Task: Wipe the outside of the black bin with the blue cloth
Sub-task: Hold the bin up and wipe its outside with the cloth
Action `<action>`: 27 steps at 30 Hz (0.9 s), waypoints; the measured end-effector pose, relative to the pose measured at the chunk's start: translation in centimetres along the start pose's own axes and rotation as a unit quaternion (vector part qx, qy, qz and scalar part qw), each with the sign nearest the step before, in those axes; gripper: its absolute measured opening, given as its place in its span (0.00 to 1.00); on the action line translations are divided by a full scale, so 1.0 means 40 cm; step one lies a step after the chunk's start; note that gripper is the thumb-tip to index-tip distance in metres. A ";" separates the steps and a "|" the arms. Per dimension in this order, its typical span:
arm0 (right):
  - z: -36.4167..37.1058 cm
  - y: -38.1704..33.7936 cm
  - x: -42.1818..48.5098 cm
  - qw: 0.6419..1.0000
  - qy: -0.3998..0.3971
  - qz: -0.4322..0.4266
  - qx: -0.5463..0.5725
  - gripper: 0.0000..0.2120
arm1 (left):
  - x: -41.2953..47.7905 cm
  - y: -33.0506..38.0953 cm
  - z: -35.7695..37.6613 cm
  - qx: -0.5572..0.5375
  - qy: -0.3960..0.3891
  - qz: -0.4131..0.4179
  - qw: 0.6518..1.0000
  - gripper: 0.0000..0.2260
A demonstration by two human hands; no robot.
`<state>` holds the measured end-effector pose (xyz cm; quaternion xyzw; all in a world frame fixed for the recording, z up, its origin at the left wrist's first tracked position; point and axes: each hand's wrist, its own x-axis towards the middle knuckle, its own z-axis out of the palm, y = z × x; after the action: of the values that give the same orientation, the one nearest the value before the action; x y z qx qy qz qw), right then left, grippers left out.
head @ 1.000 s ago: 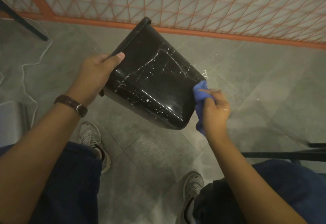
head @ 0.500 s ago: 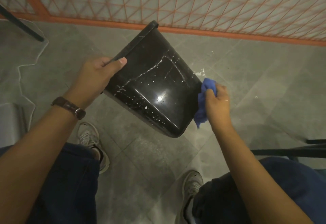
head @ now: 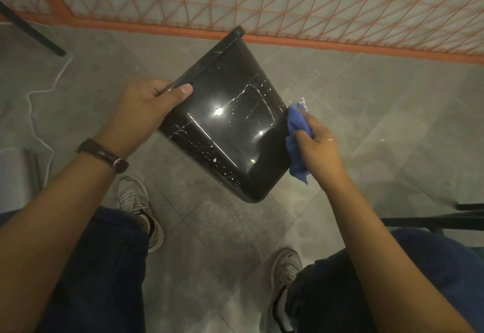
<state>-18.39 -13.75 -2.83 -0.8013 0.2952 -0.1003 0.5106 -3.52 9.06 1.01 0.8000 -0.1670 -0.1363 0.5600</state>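
Gripping the rim of the black bin, the left hand holds it tilted above the grey floor, thumb on the glossy outer wall, fingers curled over the edge. The bin's rim points toward 11 o'clock and its base toward 5 o'clock. White splashes and streaks mark the wall. At 3 o'clock from the bin, the right hand is closed around the bunched blue cloth, pressing it against the bin's side edge. A watch sits on the left wrist. An orange mesh fence runs along 12 o'clock.
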 end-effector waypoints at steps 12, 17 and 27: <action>0.014 0.007 0.010 0.992 0.011 -0.095 -0.082 0.20 | -0.006 0.010 0.018 0.005 -0.017 -0.008 1.000 0.18; 0.019 -0.001 0.002 0.995 0.084 -0.046 -0.011 0.14 | -0.002 0.001 0.013 -0.001 0.008 -0.016 1.000 0.22; 0.038 -0.005 -0.005 0.992 0.032 -0.102 -0.067 0.21 | -0.014 0.014 0.039 -0.008 0.019 -0.050 0.999 0.12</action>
<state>-17.78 -12.41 -3.33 -0.8558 0.2343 -0.1575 0.4335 -4.73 7.78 1.04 0.8055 -0.1153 -0.1503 0.5615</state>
